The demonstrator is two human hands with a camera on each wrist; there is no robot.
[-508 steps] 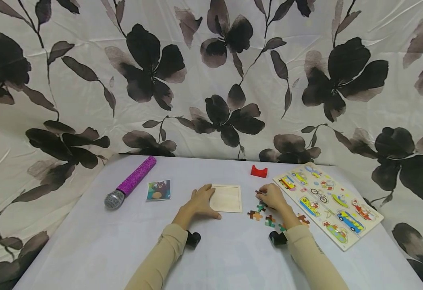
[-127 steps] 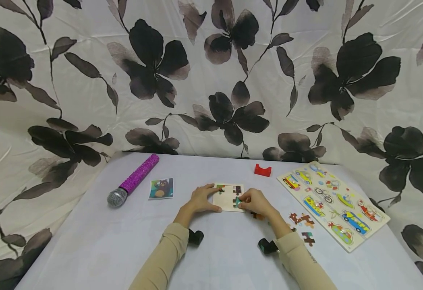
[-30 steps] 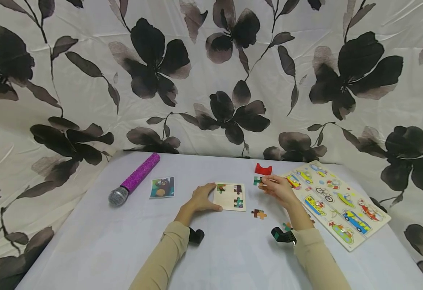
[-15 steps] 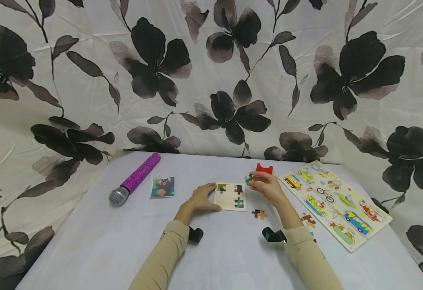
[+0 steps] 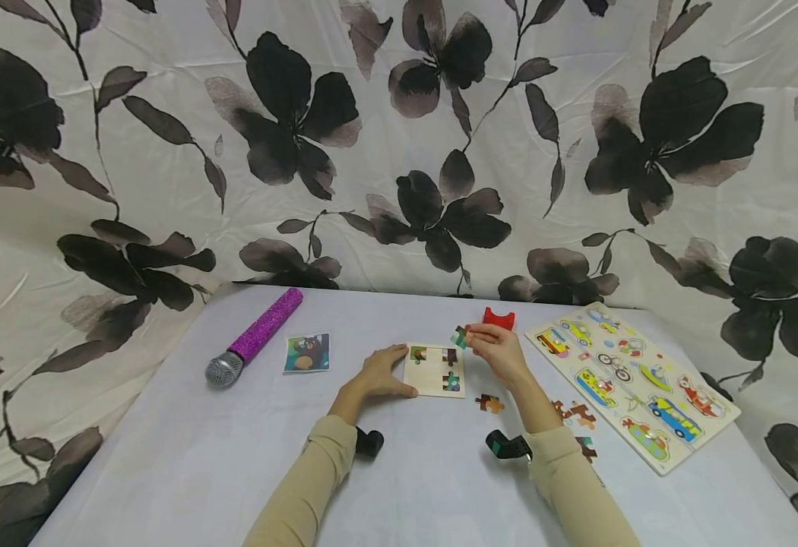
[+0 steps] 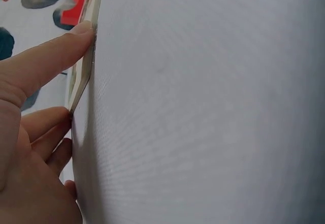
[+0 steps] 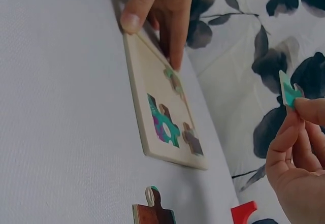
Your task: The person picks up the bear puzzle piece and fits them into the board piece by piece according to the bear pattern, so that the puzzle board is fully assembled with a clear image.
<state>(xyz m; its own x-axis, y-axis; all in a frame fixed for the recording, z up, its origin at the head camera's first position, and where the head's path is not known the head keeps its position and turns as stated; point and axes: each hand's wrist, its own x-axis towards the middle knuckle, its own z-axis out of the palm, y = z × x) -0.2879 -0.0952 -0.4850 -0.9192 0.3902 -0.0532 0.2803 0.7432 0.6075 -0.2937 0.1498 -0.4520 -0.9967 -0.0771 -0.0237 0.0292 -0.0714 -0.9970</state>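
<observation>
My left hand (image 5: 377,374) holds the left side of a small square wooden puzzle tray (image 5: 416,384), thumb at the near corner and fingers at the far one. Three jigsaw pieces sit in the tray: one at the far left, one at the far right, and a teal one (image 7: 165,125) at the near right. My right hand (image 5: 500,355) pinches a green and brown jigsaw piece (image 5: 459,336) between thumb and fingers, raised beyond the tray's far right corner. In the right wrist view this held piece (image 7: 289,91) is tilted on edge, apart from the tray.
One loose piece (image 5: 489,403) lies right of the tray; several more (image 5: 582,414) lie beside my right forearm. A vehicle picture board (image 5: 618,395) is at the right, a red block (image 5: 498,317) behind my right hand. A bear picture card (image 5: 306,354) and purple microphone (image 5: 255,342) are left.
The tray was bare at first and now carries three pieces. Over the last second my right hand has moved left toward the tray with its piece, turning it. My left hand stays.
</observation>
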